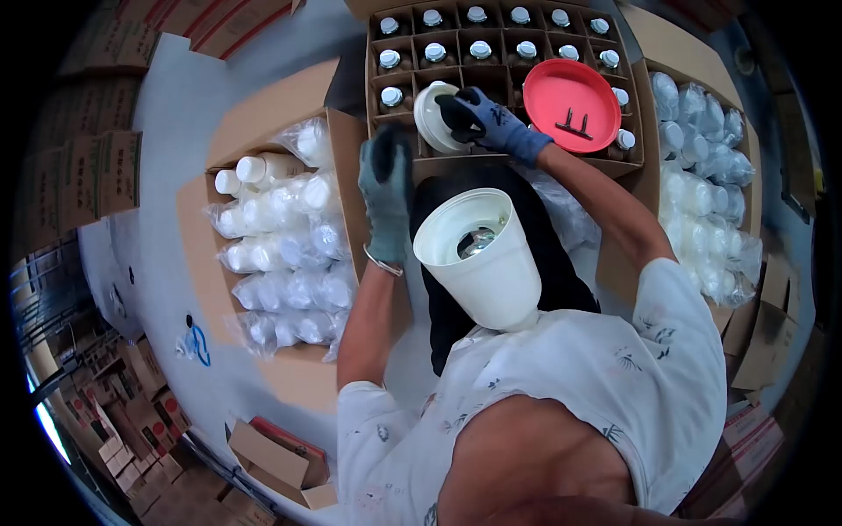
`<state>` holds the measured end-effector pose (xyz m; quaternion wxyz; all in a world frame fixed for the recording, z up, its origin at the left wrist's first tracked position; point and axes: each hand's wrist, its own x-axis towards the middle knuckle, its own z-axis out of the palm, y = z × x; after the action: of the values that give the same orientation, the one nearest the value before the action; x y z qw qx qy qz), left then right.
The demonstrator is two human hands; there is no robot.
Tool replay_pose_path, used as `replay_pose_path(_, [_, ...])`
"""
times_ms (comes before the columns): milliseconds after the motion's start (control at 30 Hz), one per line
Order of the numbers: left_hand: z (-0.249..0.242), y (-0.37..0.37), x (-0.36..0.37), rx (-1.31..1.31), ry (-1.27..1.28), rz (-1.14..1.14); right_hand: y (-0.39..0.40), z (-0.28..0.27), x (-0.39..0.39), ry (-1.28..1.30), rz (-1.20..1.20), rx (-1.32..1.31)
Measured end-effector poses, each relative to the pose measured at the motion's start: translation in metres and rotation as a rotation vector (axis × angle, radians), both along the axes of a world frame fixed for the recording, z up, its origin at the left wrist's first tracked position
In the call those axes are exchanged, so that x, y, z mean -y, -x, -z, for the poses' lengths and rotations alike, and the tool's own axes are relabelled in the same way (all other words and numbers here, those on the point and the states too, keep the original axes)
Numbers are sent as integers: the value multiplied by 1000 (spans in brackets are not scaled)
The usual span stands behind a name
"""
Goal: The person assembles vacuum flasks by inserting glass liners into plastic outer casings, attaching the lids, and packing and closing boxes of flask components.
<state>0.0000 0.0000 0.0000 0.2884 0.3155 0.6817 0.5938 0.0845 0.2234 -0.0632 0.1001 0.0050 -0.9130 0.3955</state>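
My right hand (491,125), in a blue-grey glove with dark fingertips, grips the edge of a white round lid (428,120) above the front of a divided carton (412,165). Left of the lid is my left hand (386,175), also gloved, raised with its fingers smeared by motion; I cannot make out anything in it. Below both hands a white plastic lampshade-like container (491,280) rests in my lap, tilted with its mouth up. A shiny metallic part (475,243) shows inside it. Bottles with pale caps (480,50) stand in the carton's compartments.
A red round dish (570,92) with several dark metal pieces (574,124) sits on the carton's right side. Open cartons of plastic-wrapped white containers stand left (281,228) and right (706,193). A small open box (276,456) lies lower left.
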Motion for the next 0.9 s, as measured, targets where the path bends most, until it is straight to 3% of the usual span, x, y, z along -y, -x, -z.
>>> replay_pose_path(67, [-26,-15,-26,604,-143,-93,-16,-32,14,23,102,-211])
replay_pose_path(100, [-45,3,-43,791,-261,-113,13,-66,14,-11,118,-397])
replay_pose_path(167, [-55,-21,-53,540,-270,-78,-1,-88,29,193,236,-435])
replay_pose_path(200, [-53,-25,-55,213,-228,-86,-5,-94,33,543,265,-300])
replay_pose_path(267, [-53,-26,-54,-155,-221,-67,-8,-109,27,913,253,-136])
replay_pose_path(300, [-54,-26,-55,-336,-221,-81,-26,-146,28,951,177,109])
replay_pose_path(333, [-55,-25,-49,-479,-240,-58,-27,-140,26,1071,200,169])
replay_pose_path(400, [-63,-30,-42,-701,-257,-32,-31,-138,30,1211,212,218])
replay_pose_path(467, [-67,-42,-41,-759,-280,-118,-35,-149,38,1245,192,203])
replay_pose_path(500, [-69,-47,-41,-790,-292,-160,-35,-157,41,1178,188,236])
replay_pose_path(567, [-51,-49,-37,92,-365,-237,-36,-170,44,1037,180,305])
replay_pose_path(600, [-67,-50,-39,296,-511,-234,-33,-160,40,563,105,15])
replay_pose_path(633, [-88,-51,-41,503,-655,-230,-32,-158,39,58,194,-284])
replay_pose_path(667, [-98,-48,-36,608,-712,-119,-33,-160,28,-324,95,-401])
replay_pose_path(700, [-112,-52,-32,291,-544,-66,-36,-169,19,-709,-8,-509])
replay_pose_path(733, [-125,-55,-27,-30,-393,-44,-37,-171,17,-883,6,-549])
replay_pose_path(833, [-149,-68,-21,436,-438,35,-32,-191,0,-963,-165,-545])
replay_pose_path(900, [-158,-75,-25,671,-530,50,-28,-197,4,-926,-103,-407])
